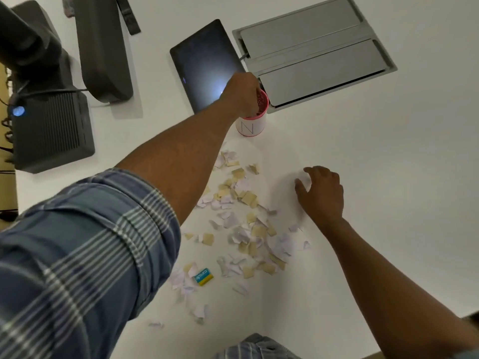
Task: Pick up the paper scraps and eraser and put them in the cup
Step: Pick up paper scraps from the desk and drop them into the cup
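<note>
Paper scraps (pixel 242 224), torn white and tan bits, lie scattered in a loose band across the white table (pixel 375 156), from just below the cup down toward the near edge. Small blue-and-yellow eraser (pixel 204 276) sits among the lower scraps, label up, untouched. White paper cup with red rim and red inside (pixel 252 125) stands upright beyond the pile, just beside the grey hatch panel (pixel 313 51) and the dark tablet (pixel 207 64).

Risks, judged: the cup looks light, and the hand crowding its mouth could tip or shove it on withdrawal, spilling what is inside. Thin scraps could cling to fingers or flutter off the table edge.

Left hand (pixel 245 93): arm stretched fully forward, fingers down into the cup's mouth; whether they grip scraps or have let go is hidden. Right hand (pixel 321 193): palm down on the table beside the pile, fingers loosely spread, curled lightly over a pale scrap, no clear pinch.
</note>
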Demonstrator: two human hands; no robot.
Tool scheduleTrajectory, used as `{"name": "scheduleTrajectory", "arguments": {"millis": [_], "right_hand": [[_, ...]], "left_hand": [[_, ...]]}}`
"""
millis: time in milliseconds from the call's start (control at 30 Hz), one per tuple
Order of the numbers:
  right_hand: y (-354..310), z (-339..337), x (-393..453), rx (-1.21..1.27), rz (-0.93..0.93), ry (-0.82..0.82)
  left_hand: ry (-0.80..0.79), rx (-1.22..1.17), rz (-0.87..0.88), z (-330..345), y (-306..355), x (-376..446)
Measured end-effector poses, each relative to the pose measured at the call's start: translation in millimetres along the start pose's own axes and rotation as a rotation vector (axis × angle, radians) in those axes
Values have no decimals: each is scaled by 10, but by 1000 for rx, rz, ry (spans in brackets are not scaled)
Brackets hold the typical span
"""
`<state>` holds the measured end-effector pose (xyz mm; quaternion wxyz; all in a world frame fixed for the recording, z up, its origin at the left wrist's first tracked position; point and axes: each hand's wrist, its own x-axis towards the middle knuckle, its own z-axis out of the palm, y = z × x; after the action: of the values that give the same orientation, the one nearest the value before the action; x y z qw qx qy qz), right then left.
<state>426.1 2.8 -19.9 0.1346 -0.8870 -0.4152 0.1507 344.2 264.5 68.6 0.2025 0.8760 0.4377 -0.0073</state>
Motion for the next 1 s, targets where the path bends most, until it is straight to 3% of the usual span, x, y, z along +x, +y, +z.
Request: {"name": "scheduleTrajectory", "arguments": {"millis": [100, 233, 333, 433, 700, 867, 1000], "right_hand": [[61, 60, -80, -1, 41, -85], [25, 125, -166, 55, -31, -154], [-90, 171, -216, 72, -83, -210], [-259, 224, -270, 71, -134, -268], [-588, 292, -481, -34, -309, -368], [-611, 283, -620, -128, -248, -387], [-675, 311, -722, -158, -306, -433]], "left_hand": [[7, 5, 31, -58, -24, -36], [152, -184, -30, -126, -172, -213], [283, -321, -66, -101, -400, -602], [309, -445, -151, 77, -707, -1165], [179, -300, -352, 709, -1411, -2582], [-5, -42, -524, 991, -1617, -3211], [-133, -124, -585, 1033, -1593, -3390]]}}
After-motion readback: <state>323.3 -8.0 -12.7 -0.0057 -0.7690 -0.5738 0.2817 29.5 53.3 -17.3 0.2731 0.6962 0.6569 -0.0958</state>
